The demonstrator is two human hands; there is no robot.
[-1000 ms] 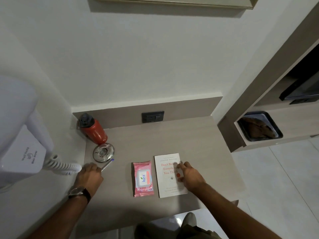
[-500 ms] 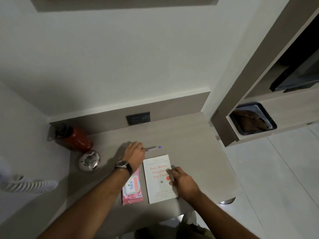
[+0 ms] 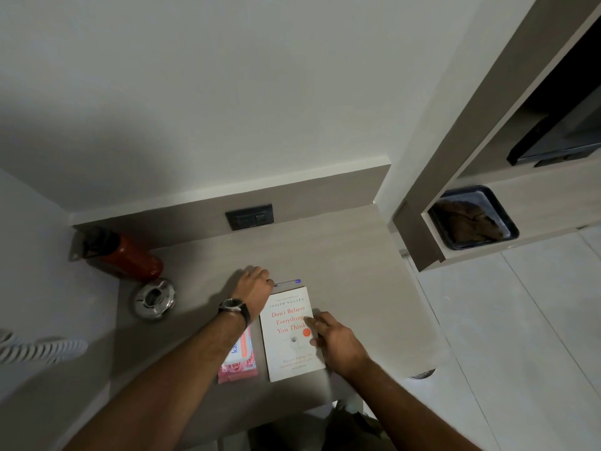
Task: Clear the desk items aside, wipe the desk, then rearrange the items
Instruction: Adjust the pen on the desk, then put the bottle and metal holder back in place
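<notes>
Head view, looking down on the table (image 3: 341, 262): the left hand (image 3: 255, 284) is closed on the near end of a pen (image 3: 287, 282), which lies just beyond the far edge of the book (image 3: 291, 333), its blue tip pointing right. The right hand (image 3: 335, 340) rests flat, its fingers spread and gripping nothing, on the book's right side, pressing it to the table. A pink wipes pack (image 3: 239, 362) sits just left of the book, partly hidden under the left forearm. At the far left, a red bottle (image 3: 126, 258) stands by the wall with a metal ashtray (image 3: 154, 298) just in front of it.

Judging by the tidy row, this looks like the rearranging stage, with the pen being set down above the book. Whether the pen already touches the table is hard to tell in this dim light.

The risks are modest. A round pen let go carelessly could roll across the smooth surface, towards the right edge or against the book. The left forearm crosses over the wipes pack, so drawing it back low might drag the pack out of line. Uneven pressure from the right hand could skew the book.
</notes>
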